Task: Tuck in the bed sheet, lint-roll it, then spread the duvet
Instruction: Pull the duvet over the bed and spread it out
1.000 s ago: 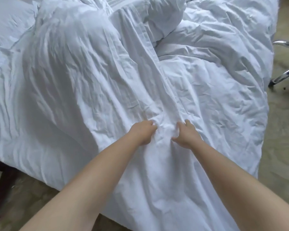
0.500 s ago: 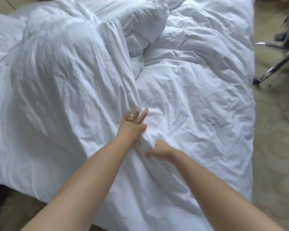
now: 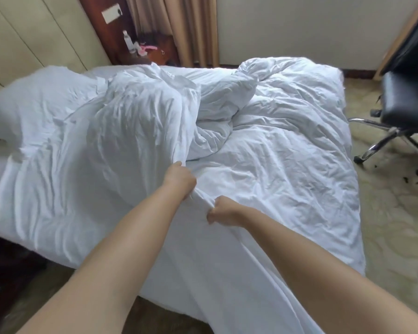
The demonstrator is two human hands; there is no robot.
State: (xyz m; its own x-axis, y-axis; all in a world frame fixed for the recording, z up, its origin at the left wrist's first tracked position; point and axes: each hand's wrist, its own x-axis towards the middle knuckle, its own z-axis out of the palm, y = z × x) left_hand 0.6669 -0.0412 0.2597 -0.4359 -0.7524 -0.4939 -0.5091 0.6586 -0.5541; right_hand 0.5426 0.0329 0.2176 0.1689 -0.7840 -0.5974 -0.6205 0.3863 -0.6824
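Head view, looking down the bed: both bare arms reach out over a crumpled white duvet (image 3: 287, 150) that lies heaped across the mattress. The left hand (image 3: 179, 180) is further out, its grip clamped on a gathered ridge of the white fabric, fingers curled round the fold near the middle of the bed. The right hand (image 3: 223, 210) sits nearer and just to the right, fist closed, pinching the same ridge where it runs down toward the near edge. Between the two hands the cloth is pulled into a taut raised crease. Left of that crease the white fabric billows up in a rounded, wrinkled mound; right of it the duvet lies flatter, with a bunched roll toward the far side. A white pillow (image 3: 17, 112) shows at the far left. Beyond the bed stand a dark wooden nightstand (image 3: 155, 53) carrying a clear bottle (image 3: 128, 42) and something pink, with tan curtains (image 3: 193, 27) behind it. On the right, a black office chair (image 3: 405, 102) with chrome legs stands on the patterned carpet (image 3: 396, 213).
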